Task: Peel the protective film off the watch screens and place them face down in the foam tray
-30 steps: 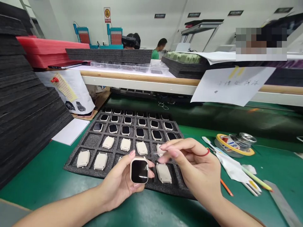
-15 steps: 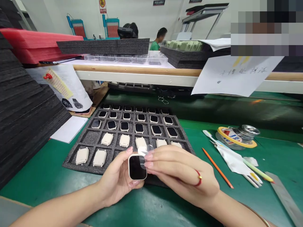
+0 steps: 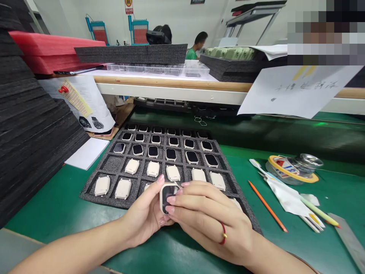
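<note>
Smartwatch [image 3: 163, 197]: cream case, dark screen turned up toward the wearer; held off the foam tray [image 3: 111, 164], in view over the middle of the tray's front edge.
Left hand [image 3: 148, 219]: gripping the smartwatch by its sides, thumb at the upper left of the case, fingers curled beneath.
Right hand [image 3: 213, 217]: fingers drawn together, tips laid over the right part of the screen; the thumb is not clearly seen, so I cannot tell whether it pinches anything.
Ring [image 3: 224, 233]: red cord with a gold bead, on a right-hand finger.
Back rows of the tray: black-screened watches [image 3: 153, 152], screen up, each in its own compartment, reaching to the back edge.
Front rows of the tray: cream watches [image 3: 102, 185], back up; those near the front edge are partly covered by the hands.
Green bench [image 3: 159, 258], right: an orange stick [image 3: 268, 206] near the tray's right edge, apart from it; farther right, a toothbrush [image 3: 257, 166], a white wipe [image 3: 285, 196] and a yellow-green pen [image 3: 319, 211] in a cluster, with a metal-topped clear jar [image 3: 310, 161] behind.
Green bench, left: a white pad [image 3: 87, 153] beside the tray's left edge; black foam sheets [image 3: 42, 133] stacked farther left.
</note>
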`<state>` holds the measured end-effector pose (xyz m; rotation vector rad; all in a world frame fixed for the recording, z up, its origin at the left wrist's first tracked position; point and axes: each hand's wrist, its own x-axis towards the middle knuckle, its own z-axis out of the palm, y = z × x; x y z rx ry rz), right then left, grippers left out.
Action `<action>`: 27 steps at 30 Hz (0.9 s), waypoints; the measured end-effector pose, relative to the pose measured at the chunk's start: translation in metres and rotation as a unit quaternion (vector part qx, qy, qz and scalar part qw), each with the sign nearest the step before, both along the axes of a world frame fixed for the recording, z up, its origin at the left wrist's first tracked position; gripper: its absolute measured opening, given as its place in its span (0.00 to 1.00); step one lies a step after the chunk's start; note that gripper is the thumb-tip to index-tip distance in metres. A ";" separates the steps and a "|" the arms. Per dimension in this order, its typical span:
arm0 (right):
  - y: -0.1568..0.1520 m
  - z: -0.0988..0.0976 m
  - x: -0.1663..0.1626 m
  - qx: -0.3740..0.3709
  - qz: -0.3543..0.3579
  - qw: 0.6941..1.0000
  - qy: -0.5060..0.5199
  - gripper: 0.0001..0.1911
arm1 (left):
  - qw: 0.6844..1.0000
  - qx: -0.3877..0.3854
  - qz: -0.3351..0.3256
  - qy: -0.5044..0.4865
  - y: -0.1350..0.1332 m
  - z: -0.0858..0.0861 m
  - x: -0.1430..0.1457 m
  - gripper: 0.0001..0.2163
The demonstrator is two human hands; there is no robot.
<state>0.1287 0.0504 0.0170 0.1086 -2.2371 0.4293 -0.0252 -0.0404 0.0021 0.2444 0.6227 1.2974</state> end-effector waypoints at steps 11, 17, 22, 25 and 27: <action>-0.002 -0.006 -0.006 -0.193 -0.038 0.978 -0.065 0.30 | 0.988 -0.013 0.033 0.153 0.001 0.002 0.003 0.27; 0.002 -0.008 -0.006 -0.167 -0.037 0.983 -0.061 0.31 | 0.987 -0.031 0.038 0.154 0.001 0.006 0.002 0.27; 0.006 -0.010 -0.004 -0.177 -0.073 0.972 -0.137 0.36 | 0.973 -0.006 0.028 0.228 0.011 0.010 -0.018 0.23; 0.011 -0.009 -0.003 -0.176 -0.093 0.968 -0.151 0.31 | 0.896 0.053 0.075 0.434 0.017 0.017 -0.057 0.21; 0.014 -0.008 -0.002 -0.181 -0.106 0.967 -0.147 0.26 | 0.735 0.048 0.136 0.663 0.017 0.020 -0.091 0.19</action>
